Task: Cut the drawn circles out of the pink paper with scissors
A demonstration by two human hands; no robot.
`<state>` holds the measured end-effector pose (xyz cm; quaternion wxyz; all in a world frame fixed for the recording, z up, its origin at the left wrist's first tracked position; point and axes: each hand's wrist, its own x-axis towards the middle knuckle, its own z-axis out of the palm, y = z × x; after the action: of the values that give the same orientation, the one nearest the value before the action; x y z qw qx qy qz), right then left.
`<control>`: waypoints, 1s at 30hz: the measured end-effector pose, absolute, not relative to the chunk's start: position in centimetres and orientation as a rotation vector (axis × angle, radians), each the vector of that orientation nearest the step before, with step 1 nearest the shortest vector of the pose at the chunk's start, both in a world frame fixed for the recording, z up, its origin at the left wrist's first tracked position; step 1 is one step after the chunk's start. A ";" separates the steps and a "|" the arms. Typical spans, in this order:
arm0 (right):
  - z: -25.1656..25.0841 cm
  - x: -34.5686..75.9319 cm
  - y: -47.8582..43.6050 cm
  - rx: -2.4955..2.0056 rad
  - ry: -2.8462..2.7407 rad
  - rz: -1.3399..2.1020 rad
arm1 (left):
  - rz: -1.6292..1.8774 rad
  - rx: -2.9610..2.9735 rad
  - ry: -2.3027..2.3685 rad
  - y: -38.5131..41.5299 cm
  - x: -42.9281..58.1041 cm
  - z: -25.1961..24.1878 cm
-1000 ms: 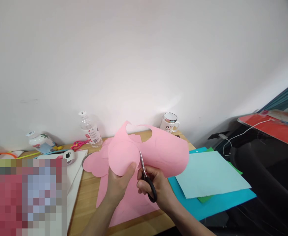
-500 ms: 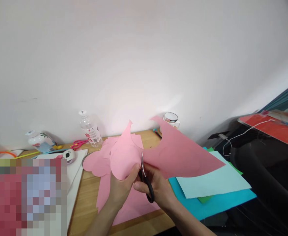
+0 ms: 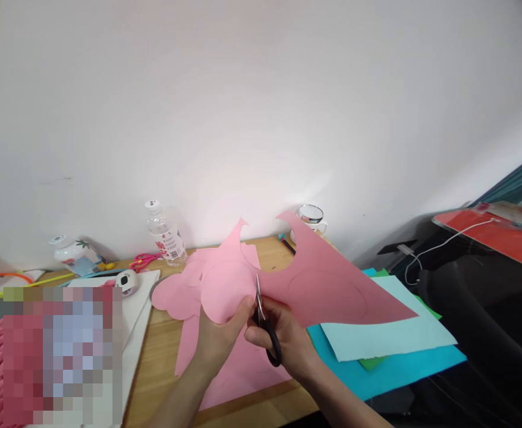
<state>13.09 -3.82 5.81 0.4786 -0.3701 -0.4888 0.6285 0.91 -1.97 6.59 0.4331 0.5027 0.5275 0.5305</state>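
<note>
My left hand pinches a pink sheet of paper at its rounded part, thumb on top. Curved pieces have been cut out of the sheet's upper edge, and drawn outlines show on its right part. My right hand is closed round black-handled scissors, whose blades point up at the paper between my hands. Whether the blades are parted is hard to see. Beneath lie more pink paper sheets, and several rounded pink cut-outs are to the left.
Light blue paper lies over blue and green sheets at right. Along the wall stand a clear bottle, a white bottle and a mug. Pink scissors and a black pen lie nearby. A white board is at left.
The pink sheet has swung slightly, its right tip moving right and down and its upper left point shifting right. Both hands keep nearly the same place and hold.
</note>
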 end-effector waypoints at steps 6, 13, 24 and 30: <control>5.7 13.2 -3.8 -0.913 -1.168 1.545 | 1.297 1.292 1.332 -1.9 0.8 6.7; 5.2 13.2 -3.7 -0.917 -1.167 1.562 | 1.300 1.255 1.342 -1.8 0.9 7.1; 5.0 13.2 -3.7 -0.944 -1.124 1.544 | 1.233 1.283 1.286 -1.5 1.0 7.3; 4.9 13.2 -3.7 -0.964 -1.127 1.529 | 1.207 1.264 1.277 -1.7 0.9 7.3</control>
<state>13.18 -3.67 4.91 0.4845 -0.3961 -0.4628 0.6279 0.95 -1.67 7.30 0.4692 0.5156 0.5211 0.4925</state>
